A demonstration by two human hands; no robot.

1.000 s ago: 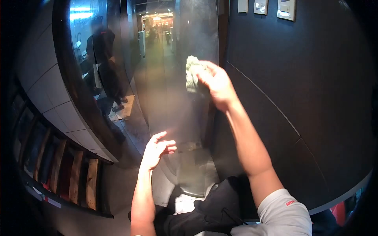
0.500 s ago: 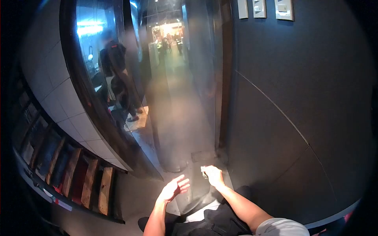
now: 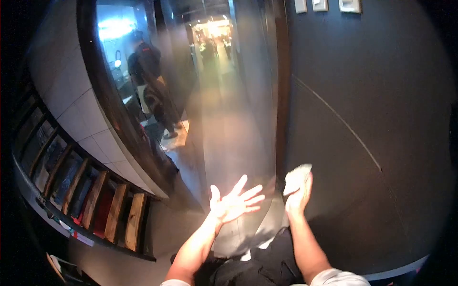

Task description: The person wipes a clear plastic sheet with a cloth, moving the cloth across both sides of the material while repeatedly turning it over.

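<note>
My left hand (image 3: 234,201) is held out in front of the shiny door panel (image 3: 229,128), palm showing and fingers spread, with nothing in it. To its right, my right hand (image 3: 299,200) is closed on a crumpled white wad (image 3: 296,179) that sticks out above the fingers. Whether the wad is cloth or paper I cannot tell. Both hands are apart, and the wad overlaps the lower end of the dark door frame (image 3: 282,105) in this view.
A dark wall (image 3: 362,119) with light switches (image 3: 350,5) is on the right. Wooden stair treads (image 3: 136,221) rise at the left, beside pale wall tiles (image 3: 90,126). Through the glass at left, a person (image 3: 152,81) in dark clothes stands in a blue-lit room.
Both hands have risen and moved right. My left hand has turned its palm into view with fingers spread wider. The white wad in my right hand now shows much more.
</note>
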